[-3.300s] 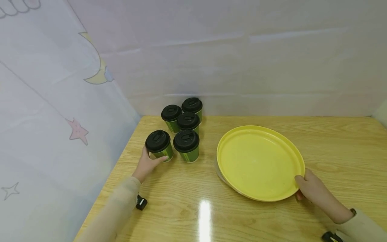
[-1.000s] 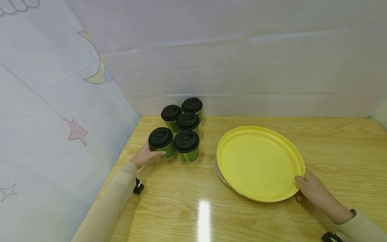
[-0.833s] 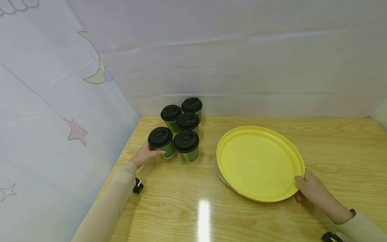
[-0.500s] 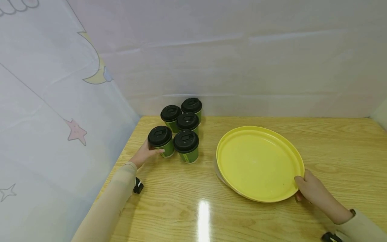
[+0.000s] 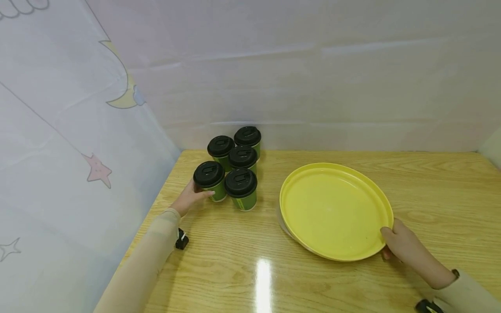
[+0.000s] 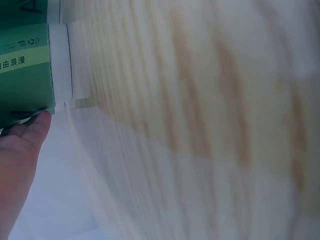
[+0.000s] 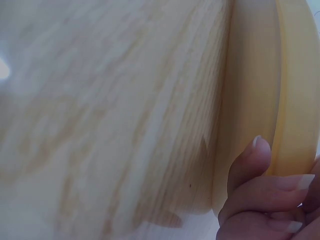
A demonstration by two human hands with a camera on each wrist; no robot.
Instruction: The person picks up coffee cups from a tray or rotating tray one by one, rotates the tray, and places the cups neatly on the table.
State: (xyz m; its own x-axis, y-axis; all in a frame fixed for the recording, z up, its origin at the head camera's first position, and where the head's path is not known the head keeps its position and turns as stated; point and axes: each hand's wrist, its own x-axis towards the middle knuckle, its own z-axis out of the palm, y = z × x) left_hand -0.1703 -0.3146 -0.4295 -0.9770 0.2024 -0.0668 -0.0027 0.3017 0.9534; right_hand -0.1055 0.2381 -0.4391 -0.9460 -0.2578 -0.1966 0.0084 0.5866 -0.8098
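My left hand (image 5: pixel 192 198) grips a green paper coffee cup (image 5: pixel 219 190) with a black lid, its thumb across the front of the cup. In the left wrist view the cup (image 6: pixel 25 75) shows a pale green band with printed characters and a white base rim close to the wood. Directly to its right stands another lidded cup (image 5: pixel 244 202), with several more just behind. On the right side, my right hand (image 5: pixel 403 245) holds the rim of a round yellow tray (image 5: pixel 336 213), thumb on top. Its curled fingers (image 7: pixel 265 192) show under the rim in the right wrist view.
The wooden table (image 5: pixel 219 261) carries everything, with a bright light reflection near its front. A pale cloth wall (image 5: pixel 352 87) runs along the back, and a patterned sheet (image 5: pixel 58 152) borders the left edge.
My left hand has pushed the cup slightly away from me and to the right, nearer the other cups. The right hand and the yellow tray have stayed nearly in place.
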